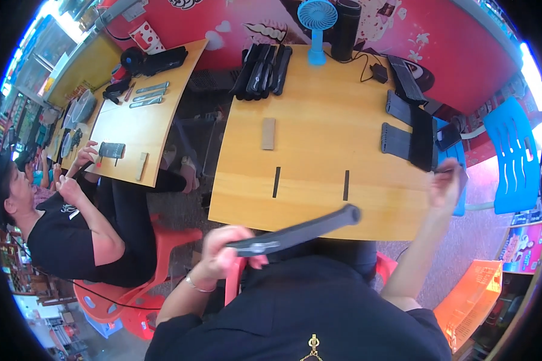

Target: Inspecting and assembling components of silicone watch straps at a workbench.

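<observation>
My left hand [226, 248] is closed round one end of a long, flat black strap-like piece [301, 231]. The piece slants up to the right over the table's front edge, its rounded far end free, and a shiny grey patch shows near my fingers. Off the table's right edge, my right hand [444, 188] is closed, slightly blurred, with a dark flat edge beside its fingers that I cannot make out. Just beyond that hand lie overlapping black strips [423, 141] and dark grey flat pieces [396, 139]. Two short black strips [276, 182] are set apart on the wooden table [310, 144].
A bundle of black strap-like pieces [262, 71] lies at the back left, near a blue fan [317, 30] and a black cylinder [345, 29]. A tan block [268, 133] rests mid-left. Blue chair [512, 153] at right; another person [72, 222] works at the left table.
</observation>
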A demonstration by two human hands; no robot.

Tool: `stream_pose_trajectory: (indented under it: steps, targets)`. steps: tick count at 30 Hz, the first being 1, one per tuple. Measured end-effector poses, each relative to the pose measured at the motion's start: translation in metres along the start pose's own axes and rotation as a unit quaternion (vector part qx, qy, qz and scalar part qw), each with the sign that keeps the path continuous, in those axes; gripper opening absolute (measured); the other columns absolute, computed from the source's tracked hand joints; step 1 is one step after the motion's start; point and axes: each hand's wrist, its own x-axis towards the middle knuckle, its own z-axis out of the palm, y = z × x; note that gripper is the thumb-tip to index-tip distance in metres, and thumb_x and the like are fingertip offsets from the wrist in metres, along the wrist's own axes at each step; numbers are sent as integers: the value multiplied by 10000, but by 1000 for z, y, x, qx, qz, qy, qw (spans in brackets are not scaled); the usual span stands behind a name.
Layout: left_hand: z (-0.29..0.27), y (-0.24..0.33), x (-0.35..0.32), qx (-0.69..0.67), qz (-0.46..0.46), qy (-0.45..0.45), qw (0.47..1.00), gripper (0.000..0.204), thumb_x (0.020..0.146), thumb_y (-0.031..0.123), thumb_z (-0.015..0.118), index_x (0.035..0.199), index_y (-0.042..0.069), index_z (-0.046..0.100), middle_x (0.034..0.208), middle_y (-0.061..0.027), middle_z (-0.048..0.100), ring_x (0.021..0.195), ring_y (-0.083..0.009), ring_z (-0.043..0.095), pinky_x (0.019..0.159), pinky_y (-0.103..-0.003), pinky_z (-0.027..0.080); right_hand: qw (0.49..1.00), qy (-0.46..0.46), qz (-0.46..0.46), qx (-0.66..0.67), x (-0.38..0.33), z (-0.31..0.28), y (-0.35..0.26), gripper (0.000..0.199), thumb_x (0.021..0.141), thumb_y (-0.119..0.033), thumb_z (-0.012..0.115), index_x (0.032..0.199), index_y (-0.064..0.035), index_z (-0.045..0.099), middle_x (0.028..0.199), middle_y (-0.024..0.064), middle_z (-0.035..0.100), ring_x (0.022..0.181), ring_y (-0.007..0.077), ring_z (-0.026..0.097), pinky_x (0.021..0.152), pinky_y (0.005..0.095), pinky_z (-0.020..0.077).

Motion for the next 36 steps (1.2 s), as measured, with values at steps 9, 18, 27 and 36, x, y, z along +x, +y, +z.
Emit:
stream_pose_trajectory:
  steps: [9, 18, 27, 36]
  targets:
    - [-25, -14, -38, -69, -26, 248, 966, 410, 866, 394, 509, 704, 19, 470, 733, -108, 522, 604, -229, 580, 468, -287, 485, 966, -60, 45, -248, 2, 117, 43, 239, 967, -170, 532, 1126, -3, 594, 1074, 77, 625, 938, 100, 599, 831, 236, 523]
    - [-26, -22, -44, -216, 13, 254, 943, 278, 814, 276, 505, 671, 47, 439, 770, -139, 559, 714, -282, 613, 578, -334, 518, 875, -284, -25, -390, 73, 196, 203, 208, 918, -25, 555, 1114, -18, 624, 990, 5, 635, 893, 63, 582, 849, 229, 491]
    - [-24, -33, -44, -236, 7, 242, 941, 271, 800, 271, 552, 765, 2, 543, 838, -143, 581, 765, -265, 622, 646, -329, 526, 671, -418, -154, -593, 28, 145, 274, 281, 801, 39, 594, 1056, -60, 661, 1081, 138, 661, 1032, 261, 627, 893, 319, 503]
    - [-7, -36, -22, -230, -10, 220, 948, 223, 778, 204, 570, 676, 37, 461, 878, -162, 592, 785, -268, 637, 662, -320, 552, 713, -374, -163, -570, 12, 148, 246, 246, 818, 44, 559, 1023, -47, 659, 1085, 138, 646, 998, 293, 623, 842, 342, 505]
